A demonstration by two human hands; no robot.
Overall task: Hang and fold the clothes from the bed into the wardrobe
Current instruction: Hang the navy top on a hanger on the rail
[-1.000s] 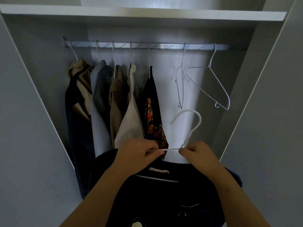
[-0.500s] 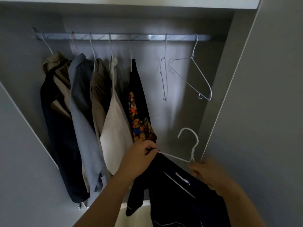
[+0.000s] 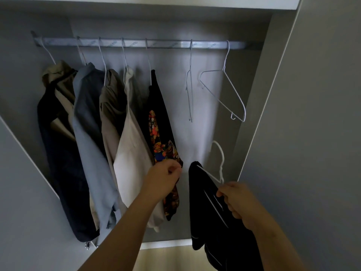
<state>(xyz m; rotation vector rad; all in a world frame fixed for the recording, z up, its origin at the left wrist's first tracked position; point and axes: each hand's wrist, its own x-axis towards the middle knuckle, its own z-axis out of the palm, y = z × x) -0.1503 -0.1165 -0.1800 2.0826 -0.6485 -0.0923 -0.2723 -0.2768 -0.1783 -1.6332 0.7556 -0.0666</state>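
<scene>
My right hand [image 3: 237, 202] grips a white wire hanger [image 3: 221, 155] at its neck, together with the dark garment with thin white stripes [image 3: 205, 218] draped on it. The hanger's hook points up, well below the metal rail [image 3: 166, 44]. My left hand [image 3: 165, 178] is apart from the hanger, with its fingers curled. It sits in front of the lower edge of a hanging black floral garment [image 3: 159, 133], and I see nothing held in it.
Several garments hang on the rail's left half, from a dark jacket [image 3: 58, 163] to the floral piece. Two bare wire hangers [image 3: 190, 94] [image 3: 224, 90] hang on the right half. Open wardrobe doors [image 3: 312, 133] flank both sides, and a shelf [image 3: 175, 1] runs above.
My left hand let go of the hanger's end and pulled left. The dark garment now hangs from my right hand alone, turned edge-on. My view shifted slightly.
</scene>
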